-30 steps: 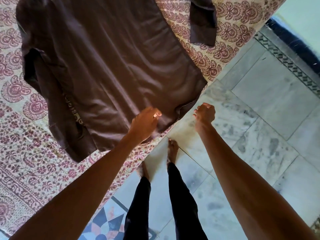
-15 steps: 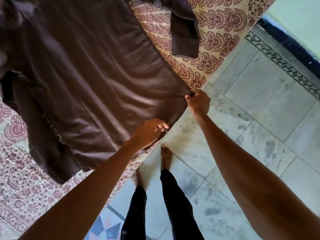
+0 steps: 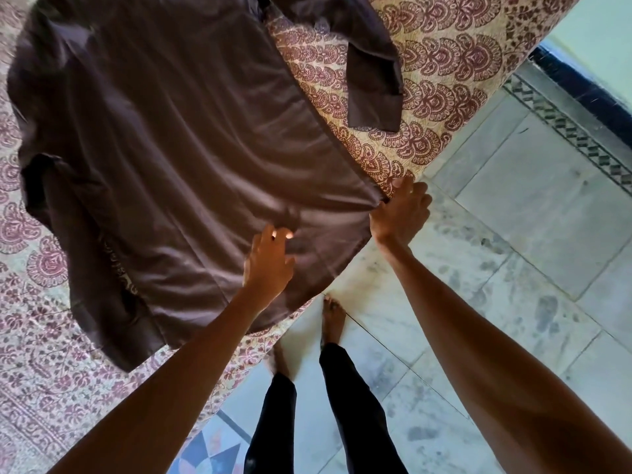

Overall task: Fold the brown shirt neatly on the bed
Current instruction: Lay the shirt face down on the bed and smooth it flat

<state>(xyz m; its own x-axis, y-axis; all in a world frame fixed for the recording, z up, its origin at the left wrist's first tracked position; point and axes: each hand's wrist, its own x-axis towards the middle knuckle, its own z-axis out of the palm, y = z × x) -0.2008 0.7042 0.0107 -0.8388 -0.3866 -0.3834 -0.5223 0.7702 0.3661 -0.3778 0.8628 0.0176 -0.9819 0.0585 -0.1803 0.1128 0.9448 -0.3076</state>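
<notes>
The brown shirt [image 3: 171, 148] lies spread on the bed [image 3: 444, 63], its hem toward me and hanging slightly over the bed's edge. One sleeve [image 3: 372, 80] stretches out to the right; the other sleeve [image 3: 51, 193] lies crumpled along the left side. My right hand [image 3: 400, 213] pinches the hem's right corner at the bed's edge. My left hand [image 3: 270, 261] rests on the fabric near the hem's middle, fingers extended forward. Creases run across the lower part of the shirt between my two hands.
The bed wears a cream cover with a maroon print. I stand barefoot [image 3: 333, 319] on a grey marble floor [image 3: 513, 234] close against the bed's edge. A dark patterned border [image 3: 581, 138] runs along the floor by the wall at right.
My right hand reached the hem's right corner, took hold of it and stays on it. My left hand slid forward from the hem's edge onto the fabric.
</notes>
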